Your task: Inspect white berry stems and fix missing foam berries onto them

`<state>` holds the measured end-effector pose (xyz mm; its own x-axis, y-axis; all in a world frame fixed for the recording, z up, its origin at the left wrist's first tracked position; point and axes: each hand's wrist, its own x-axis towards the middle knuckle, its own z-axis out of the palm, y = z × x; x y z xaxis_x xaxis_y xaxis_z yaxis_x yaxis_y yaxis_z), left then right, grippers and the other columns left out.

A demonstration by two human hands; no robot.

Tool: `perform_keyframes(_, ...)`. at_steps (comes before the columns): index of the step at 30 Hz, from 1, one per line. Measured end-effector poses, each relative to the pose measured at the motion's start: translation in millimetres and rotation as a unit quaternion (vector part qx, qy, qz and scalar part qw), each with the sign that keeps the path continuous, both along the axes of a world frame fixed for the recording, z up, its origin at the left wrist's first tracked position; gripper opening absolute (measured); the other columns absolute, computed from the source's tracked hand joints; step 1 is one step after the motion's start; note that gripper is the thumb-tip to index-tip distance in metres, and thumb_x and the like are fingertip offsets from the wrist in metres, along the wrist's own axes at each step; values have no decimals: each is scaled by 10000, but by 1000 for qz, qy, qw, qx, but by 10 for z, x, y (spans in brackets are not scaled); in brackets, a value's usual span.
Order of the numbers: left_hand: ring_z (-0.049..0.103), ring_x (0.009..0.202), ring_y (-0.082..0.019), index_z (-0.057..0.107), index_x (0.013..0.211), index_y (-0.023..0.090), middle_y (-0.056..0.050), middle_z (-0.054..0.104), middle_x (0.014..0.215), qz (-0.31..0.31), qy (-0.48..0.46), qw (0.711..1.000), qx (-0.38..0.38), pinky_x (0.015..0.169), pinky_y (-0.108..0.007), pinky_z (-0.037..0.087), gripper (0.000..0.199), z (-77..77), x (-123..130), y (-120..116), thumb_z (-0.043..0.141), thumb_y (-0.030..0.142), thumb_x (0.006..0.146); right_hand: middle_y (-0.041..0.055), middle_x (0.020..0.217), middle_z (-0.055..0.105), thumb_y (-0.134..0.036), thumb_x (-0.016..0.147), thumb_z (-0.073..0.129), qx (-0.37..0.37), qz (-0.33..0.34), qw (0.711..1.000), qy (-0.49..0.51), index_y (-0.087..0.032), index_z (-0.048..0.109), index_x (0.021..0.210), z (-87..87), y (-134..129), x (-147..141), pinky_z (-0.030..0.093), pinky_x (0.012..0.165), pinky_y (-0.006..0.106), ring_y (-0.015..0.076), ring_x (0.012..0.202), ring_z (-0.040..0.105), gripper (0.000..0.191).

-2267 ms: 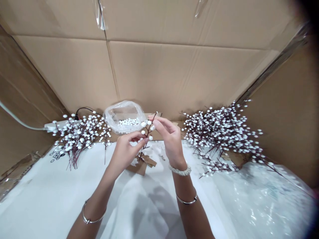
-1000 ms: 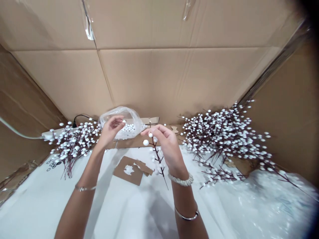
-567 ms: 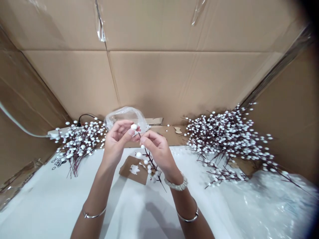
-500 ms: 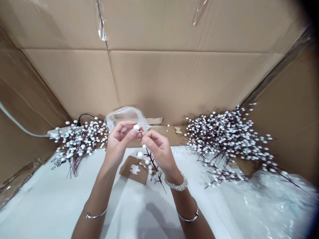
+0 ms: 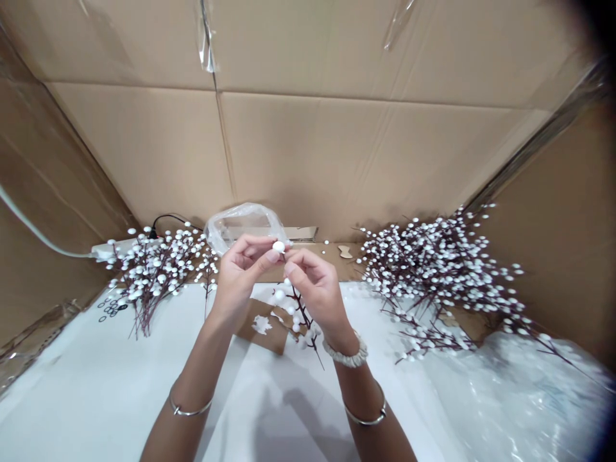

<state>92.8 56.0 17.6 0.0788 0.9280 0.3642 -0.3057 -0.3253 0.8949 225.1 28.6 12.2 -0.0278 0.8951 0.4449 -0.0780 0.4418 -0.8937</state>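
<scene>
My left hand (image 5: 242, 273) pinches a white foam bead (image 5: 278, 246) between thumb and fingertips. The bead sits right at the upper tip of a dark red artificial berry stem (image 5: 301, 309), and I cannot tell whether it is on the tip. My right hand (image 5: 315, 289) grips that stem near its top, its fingers close to my left thumb. Several white beads stud the stem below my fingers, and its lower end hangs free above a brown cardboard piece (image 5: 260, 327).
A clear plastic bag (image 5: 243, 224) of white beads lies behind my hands. Bundles of white-berried stems (image 5: 154, 273) (image 5: 437, 273) lie left and right. A power strip (image 5: 115, 248), small black rings (image 5: 110, 308), a white sheet (image 5: 86, 391) and plastic wrap (image 5: 520, 398) are nearby, with cardboard walls (image 5: 337, 154) behind.
My left hand has come back from the bag with a bead and moved to the stem's tip. My hands now stand close together, and the stem is held higher.
</scene>
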Motion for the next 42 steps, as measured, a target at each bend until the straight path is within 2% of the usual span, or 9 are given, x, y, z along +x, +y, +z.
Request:
perform_keyframes(5,729,883,-167,670,898,188,-38,762,912,-9,18,1000,21,809,-265,578,204,-23,-31,29,783,278,754,15,844,633,-297,861,567,-10,17,1000,-1,-192,543,681,3,10,41,425,824,276,148,872,572,210)
perform_keyframes(14,726,803,-157,688,861,196,-28,760,863,-18,49,998,42,745,-269,597,174,-8,-70,47,790,264,739,-2,710,571,-282,819,595,-25,49,998,12,-206,553,641,29,14,107,436,863,306,161,882,590,198)
perform_keyframes(18,727,786,-173,695,854,185,-43,758,843,-10,79,996,38,733,-288,603,196,12,-95,36,794,300,729,5,734,594,-300,817,601,-36,68,997,18,-205,556,638,28,16,122,434,882,316,168,911,595,208)
perform_keyframes(25,727,785,-154,697,825,188,-30,760,840,-12,66,997,46,717,-252,599,153,27,-96,36,796,254,728,-12,697,555,-315,829,597,-43,59,997,9,-194,564,656,37,9,112,430,775,283,129,754,538,214)
perform_keyframes(31,725,759,-161,703,832,181,-38,760,830,-9,73,996,45,710,-271,605,165,12,-117,53,798,261,723,-6,708,565,-337,840,588,-45,61,997,9,-198,557,659,31,15,99,434,809,286,140,805,557,231)
perform_keyframes(38,732,804,-170,698,829,193,-35,765,851,-8,61,997,49,726,-282,611,148,2,-113,50,791,252,731,-13,667,524,-366,853,573,-50,62,997,14,-203,546,654,36,11,100,417,666,255,118,687,492,258)
perform_keyframes(42,732,803,-159,705,824,198,-26,765,844,-6,55,997,60,720,-261,609,128,15,-108,38,790,223,731,-15,682,524,-358,869,565,-43,60,997,17,-199,542,663,30,3,93,414,687,251,114,702,497,261)
